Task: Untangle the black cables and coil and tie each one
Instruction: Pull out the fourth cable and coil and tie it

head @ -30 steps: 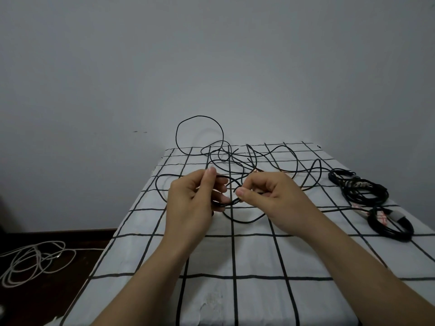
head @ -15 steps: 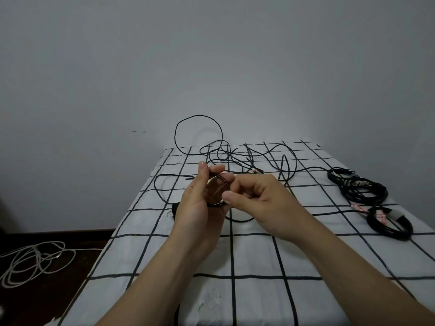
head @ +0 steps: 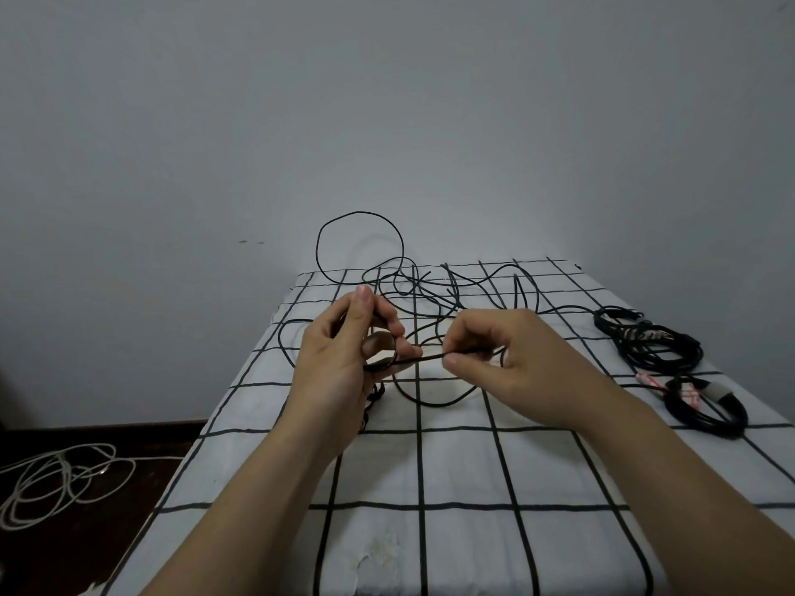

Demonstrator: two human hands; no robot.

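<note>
A black cable (head: 423,358) runs taut between both hands above the middle of the checked cloth (head: 464,466). The left hand (head: 340,359) grips a small coil of it, fingers curled round the loop and pointing up. The right hand (head: 507,359) pinches the strand between thumb and forefinger, knuckles up. The cable's loose tangle (head: 413,290) lies at the cloth's far end, and tied coils (head: 654,346) rest at its right edge.

plain home room, grid-patterned sheet (head: 473,466) on a bed-like surface, bare grey wall (head: 387,101), dark wooden floor (head: 64,552)
</note>
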